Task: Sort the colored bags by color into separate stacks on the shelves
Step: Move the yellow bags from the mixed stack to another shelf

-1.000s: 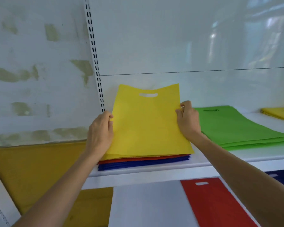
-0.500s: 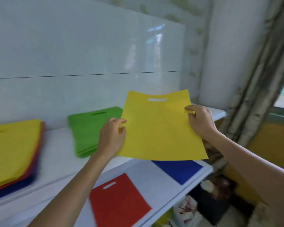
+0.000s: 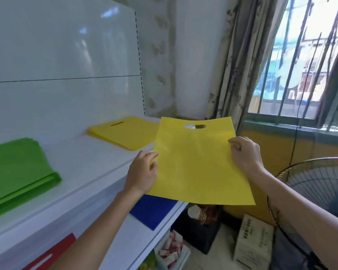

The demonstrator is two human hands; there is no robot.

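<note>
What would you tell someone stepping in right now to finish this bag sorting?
Left hand pinches the yellow bag at its left edge, right hand at its right edge.
The bag is in the air by the top shelf's right end.
On that shelf: yellow stack at the far end, green stack to its left.
Lower shelf: blue bag, red bag.
Done: colour stacks started.
Left: lay this bag on the yellow stack; no unsorted pile in view.

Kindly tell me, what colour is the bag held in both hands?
Yellow: the held bag shows best in the head view.
</note>
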